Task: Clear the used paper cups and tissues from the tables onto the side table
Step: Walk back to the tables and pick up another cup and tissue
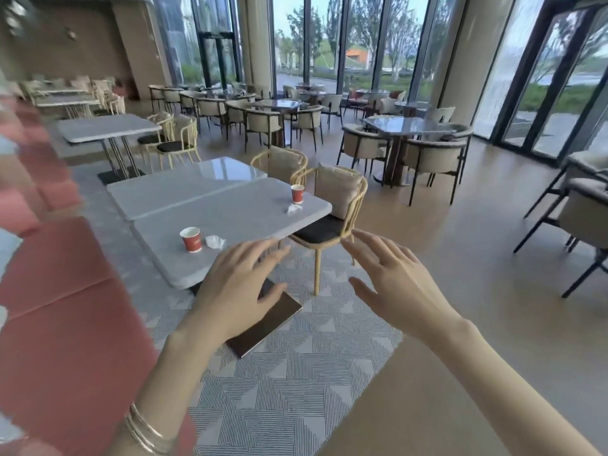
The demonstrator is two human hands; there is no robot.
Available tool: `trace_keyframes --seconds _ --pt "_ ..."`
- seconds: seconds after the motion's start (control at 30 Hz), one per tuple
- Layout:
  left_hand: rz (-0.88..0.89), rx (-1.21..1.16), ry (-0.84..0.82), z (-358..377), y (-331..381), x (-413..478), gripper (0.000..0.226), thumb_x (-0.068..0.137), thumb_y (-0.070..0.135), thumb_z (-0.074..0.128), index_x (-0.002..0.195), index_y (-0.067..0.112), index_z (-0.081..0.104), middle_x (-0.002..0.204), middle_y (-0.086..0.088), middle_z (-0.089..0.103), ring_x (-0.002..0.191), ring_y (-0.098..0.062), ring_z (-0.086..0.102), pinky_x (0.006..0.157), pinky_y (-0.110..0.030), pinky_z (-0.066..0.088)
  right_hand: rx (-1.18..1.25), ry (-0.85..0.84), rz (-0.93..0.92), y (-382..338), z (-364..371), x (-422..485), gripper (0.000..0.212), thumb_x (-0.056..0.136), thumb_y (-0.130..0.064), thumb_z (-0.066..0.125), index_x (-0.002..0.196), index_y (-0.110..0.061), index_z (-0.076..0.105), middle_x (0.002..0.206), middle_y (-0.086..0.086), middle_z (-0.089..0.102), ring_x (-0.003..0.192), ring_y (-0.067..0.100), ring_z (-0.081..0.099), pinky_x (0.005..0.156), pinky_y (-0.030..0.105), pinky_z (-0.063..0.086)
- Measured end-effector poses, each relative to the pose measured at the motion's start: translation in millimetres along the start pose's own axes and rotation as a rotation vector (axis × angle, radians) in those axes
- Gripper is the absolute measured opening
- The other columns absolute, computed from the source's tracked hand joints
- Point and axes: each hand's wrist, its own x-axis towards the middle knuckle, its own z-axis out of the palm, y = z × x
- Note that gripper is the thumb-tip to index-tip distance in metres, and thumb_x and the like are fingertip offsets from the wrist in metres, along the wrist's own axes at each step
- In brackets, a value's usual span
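Tall windows (329, 44) wall a wide café hall, its floor set with many tables and padded chairs, none of them occupied. Along the left runs a red bench (65, 307), and against it two grey stone tables stand pushed edge to edge, so one long surface serves the bench seats. The near table (230, 218) carries all the litter in view, left where a sitter on each side would have set it down. A cane chair (332, 209) is tucked at its far corner.

Both arms reach forward over the patterned carpet. The left hand (237, 284) hovers at the table's near edge, fingers spread and holding nothing; the right hand (394, 284) is likewise splayed and empty, out over the floor beside the chair.

One red paper cup (190, 239) stands upright near the bench side, a crumpled tissue (215, 241) just beside it. A second cup (297, 193) stands by the chair, with its own tissue (293, 209) close in front. Which table is the side table, I cannot tell.
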Motion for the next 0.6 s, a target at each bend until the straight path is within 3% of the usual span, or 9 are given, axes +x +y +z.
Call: trace_keyframes --seconds 0.23,0.43,0.6 --pt "-0.153 0.043 0.059 39.3 -48.7 82.7 0.052 0.079 0.035 0.069 0.127 0.021 0.054 0.130 -0.004 0.056 0.117 -0.027 0.053 0.095 -0.044 0.043 0.048 -0.029 -0.142 57.6 44.7 119.7 0.058 0.092 -0.038 0.047 0.143 -0.023 0.026 0.150 0.000 0.028 0.135 0.018 0.029 0.108 0.034 0.025" --pt "-0.289 0.031 -0.028 85.2 -93.3 96.9 0.052 0.081 0.034 0.067 0.129 0.019 0.053 0.133 -0.003 0.053 0.123 -0.026 0.048 0.102 -0.042 0.037 0.116 -0.149 -0.257 60.1 114.3 183.1 0.055 0.093 -0.038 0.043 0.143 -0.024 0.025 0.150 0.000 0.026 0.134 0.020 0.031 0.109 0.038 0.025" --pt "-0.390 0.015 -0.065 112.2 -142.7 111.1 0.051 0.082 0.031 0.067 0.129 0.018 0.054 0.134 -0.004 0.052 0.123 -0.026 0.048 0.102 -0.040 0.036 0.179 -0.156 -0.271 60.7 156.3 245.0 0.053 0.089 -0.029 0.055 0.138 -0.017 0.039 0.144 0.007 0.038 0.128 0.027 0.041 0.104 0.042 0.033"
